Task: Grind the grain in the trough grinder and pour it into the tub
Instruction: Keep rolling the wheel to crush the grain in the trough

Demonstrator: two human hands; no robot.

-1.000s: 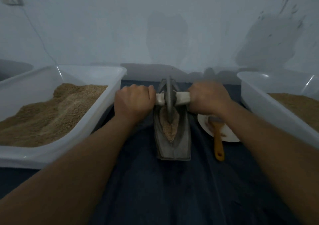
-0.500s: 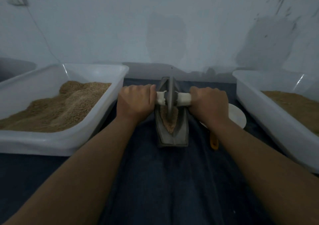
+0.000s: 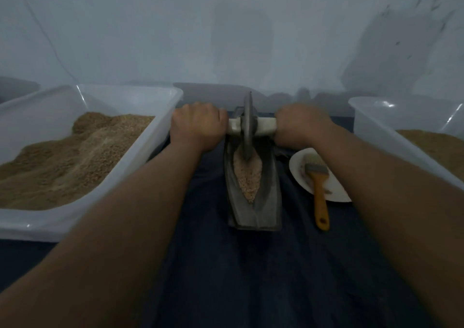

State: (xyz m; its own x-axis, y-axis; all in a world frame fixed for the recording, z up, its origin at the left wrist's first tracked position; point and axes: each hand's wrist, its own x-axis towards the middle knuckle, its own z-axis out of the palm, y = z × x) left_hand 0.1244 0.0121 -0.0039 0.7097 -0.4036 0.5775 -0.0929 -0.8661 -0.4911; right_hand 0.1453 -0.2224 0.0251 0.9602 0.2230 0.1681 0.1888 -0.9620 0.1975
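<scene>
Gripping axle (image 3: 263, 126), both hands (image 3: 198, 126) seemingly fisted

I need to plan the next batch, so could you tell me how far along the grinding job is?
Done: grain sits in the trough, already looking broken up. In hand: the left hand and right hand grip the handle of the grinding wheel, which stands in the grain. Left: finishing the grind and pouring it into a tub; the trough remains on the cloth.
</scene>
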